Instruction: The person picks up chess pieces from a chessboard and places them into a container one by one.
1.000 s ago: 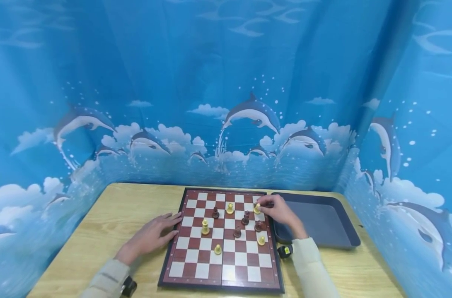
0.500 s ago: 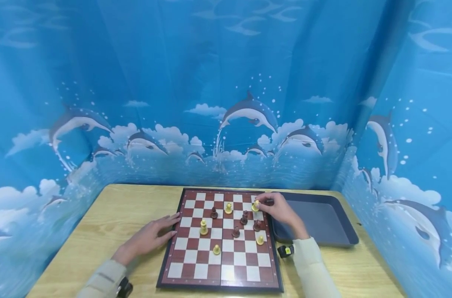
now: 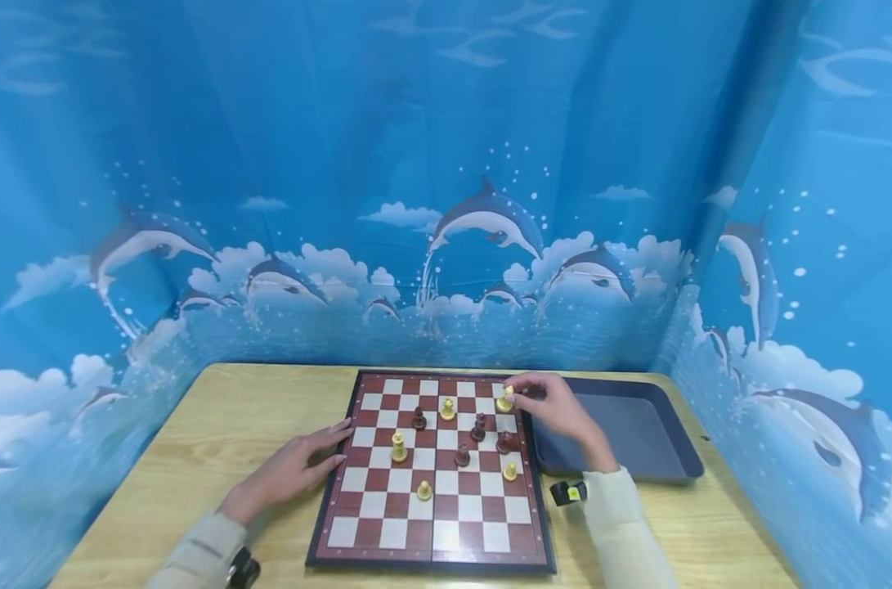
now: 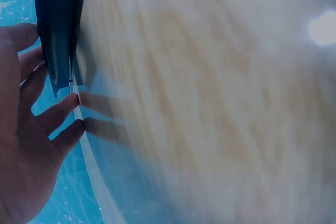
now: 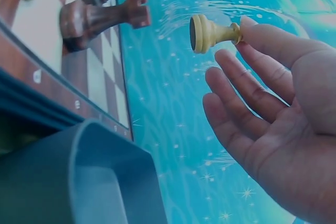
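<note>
Thumb and index finger of my right hand (image 3: 563, 413) pinch a pale yellow chess piece (image 5: 207, 34) by its top, which the fingertips hide. In the right wrist view its dark base stands clear of the chessboard (image 3: 446, 532); the other fingers are spread. It is over the far right corner squares in the head view. My left hand (image 3: 287, 470) rests at the board's left edge, fingers extended and touching that edge in the left wrist view. Nearest the right hand are a dark brown rook (image 5: 102, 20), a taller dark piece (image 3: 478, 427) and a pale pawn (image 3: 510, 471).
Elsewhere on the board stand a tall pale piece (image 3: 398, 447), another pale piece (image 3: 448, 409), a pale pawn (image 3: 424, 491) and dark pieces. A dark grey tray (image 3: 629, 425) lies right of the board, under the right forearm's side. A dolphin-printed curtain (image 3: 446, 164) encloses the wooden table (image 3: 254, 409).
The right hand has lifted the pale chess piece a little and moved it slightly toward the board's far edge. The left hand stays at the board's edge; the head view has shifted slightly.
</note>
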`<state>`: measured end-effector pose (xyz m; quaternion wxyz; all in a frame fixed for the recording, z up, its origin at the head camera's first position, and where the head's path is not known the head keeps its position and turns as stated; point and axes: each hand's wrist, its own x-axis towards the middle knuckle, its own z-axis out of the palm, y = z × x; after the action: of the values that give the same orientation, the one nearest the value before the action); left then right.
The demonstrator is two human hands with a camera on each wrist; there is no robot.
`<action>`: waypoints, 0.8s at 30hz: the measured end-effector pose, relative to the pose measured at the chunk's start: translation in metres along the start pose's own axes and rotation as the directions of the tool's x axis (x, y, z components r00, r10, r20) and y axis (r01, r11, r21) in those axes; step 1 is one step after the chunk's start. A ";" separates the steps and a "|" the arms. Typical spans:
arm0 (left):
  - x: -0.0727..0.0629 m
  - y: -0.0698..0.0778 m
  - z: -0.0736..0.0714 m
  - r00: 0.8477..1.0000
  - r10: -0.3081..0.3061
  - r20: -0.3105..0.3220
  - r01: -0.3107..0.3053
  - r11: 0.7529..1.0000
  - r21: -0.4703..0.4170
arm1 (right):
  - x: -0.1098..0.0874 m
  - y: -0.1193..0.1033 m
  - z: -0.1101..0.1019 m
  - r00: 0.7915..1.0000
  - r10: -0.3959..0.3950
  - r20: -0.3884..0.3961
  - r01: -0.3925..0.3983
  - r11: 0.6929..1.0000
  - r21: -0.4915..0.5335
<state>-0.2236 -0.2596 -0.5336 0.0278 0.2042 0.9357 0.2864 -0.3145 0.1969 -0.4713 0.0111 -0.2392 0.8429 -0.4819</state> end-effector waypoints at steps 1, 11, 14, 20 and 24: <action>0.000 0.000 0.000 1.000 0.001 0.001 -0.001 1.000 0.001 | 0.000 -0.001 0.000 1.000 0.000 -0.002 0.000 1.000 -0.004; 0.000 -0.001 -0.001 0.999 0.018 -0.027 -0.018 1.000 0.011 | -0.007 -0.014 -0.008 0.999 0.009 -0.048 -0.011 1.000 -0.028; 0.001 -0.001 -0.002 0.999 0.019 -0.036 -0.019 1.000 0.004 | -0.009 -0.014 -0.015 0.998 0.004 -0.061 -0.006 1.000 -0.025; 0.001 -0.001 -0.001 0.999 0.015 -0.035 -0.015 1.000 -0.019 | -0.012 -0.007 -0.027 0.994 0.007 -0.109 -0.010 1.000 -0.022; -0.001 -0.001 -0.002 1.000 0.015 -0.021 -0.015 1.000 -0.017 | -0.014 0.000 -0.032 0.992 0.027 -0.124 -0.031 0.999 -0.034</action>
<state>-0.2236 -0.2618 -0.5328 0.0176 0.2079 0.9319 0.2968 -0.3100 0.2281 -0.4570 -0.0385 -0.1968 0.8537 -0.4806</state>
